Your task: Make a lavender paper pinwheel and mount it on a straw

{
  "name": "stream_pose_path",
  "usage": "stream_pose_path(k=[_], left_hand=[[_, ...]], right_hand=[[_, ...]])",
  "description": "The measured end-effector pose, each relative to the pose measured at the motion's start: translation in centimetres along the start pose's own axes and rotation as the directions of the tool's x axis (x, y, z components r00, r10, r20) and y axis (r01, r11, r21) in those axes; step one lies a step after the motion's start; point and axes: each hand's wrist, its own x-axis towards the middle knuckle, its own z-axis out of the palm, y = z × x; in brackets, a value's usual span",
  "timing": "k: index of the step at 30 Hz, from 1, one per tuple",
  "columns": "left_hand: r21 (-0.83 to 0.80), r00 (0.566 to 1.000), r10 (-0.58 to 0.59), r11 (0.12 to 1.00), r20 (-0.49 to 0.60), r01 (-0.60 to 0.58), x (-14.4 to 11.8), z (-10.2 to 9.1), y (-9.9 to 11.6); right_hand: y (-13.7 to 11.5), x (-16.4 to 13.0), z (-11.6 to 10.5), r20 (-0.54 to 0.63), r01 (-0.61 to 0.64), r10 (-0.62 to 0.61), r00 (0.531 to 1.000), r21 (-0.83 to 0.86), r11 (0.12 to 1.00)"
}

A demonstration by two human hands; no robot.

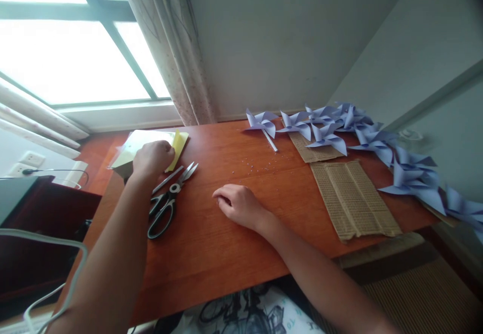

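My left hand (154, 158) is closed in a fist over a stack of pale paper (132, 143) at the table's far left. A bright yellow strip of paper (176, 149) stands against its knuckles; the fingertips are hidden, so what they grip does not show. My right hand (239, 204) rests on the middle of the table, fingers curled in, with nothing visible in them. Between the hands lie scissors (174, 189) with dark handles, blades slightly apart and pointing away. Beside them is a thin white paper stick (168, 179), partly behind my left wrist.
Several pale blue paper pinwheels (328, 138) line the table's back and right edges; one has a white stick (270, 141). Brown corrugated cardboard (354, 198) lies at right, with another piece (313, 148) behind. Small scraps (260, 165) dot the wooden table (211, 253). A pale cable (81, 253) hangs at left.
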Motion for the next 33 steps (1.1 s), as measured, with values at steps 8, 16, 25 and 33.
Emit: stream_pose_path(k=[8, 16, 25, 33], left_hand=[[0.171, 0.995, -0.049, 0.983, -0.088, 0.063, -0.3, -1.2, 1.9], [0.178, 0.907, -0.003, 0.980, -0.421, 0.086, -2.0, -2.6, 3.8], [-0.047, 0.677, 0.334, 0.877, -0.655, -0.478, -5.9, -4.4, 7.1], [-0.090, 0.515, 0.741, 0.533, -0.431, -0.841, -13.8, 0.2, 6.8]], right_hand=[[0.2, 0.1, -0.2, -0.001, -0.013, 0.013, 1.000, 0.001, 1.000], [0.3, 0.1, -0.3, 0.001, -0.027, 0.027, 1.000, 0.017, 0.999], [0.3, 0.6, -0.8, -0.110, -0.139, 0.171, 0.979, 0.255, 0.957], [2.5, -0.8, -5.4, -0.495, -0.091, 0.542, 0.679, 0.676, 0.731]])
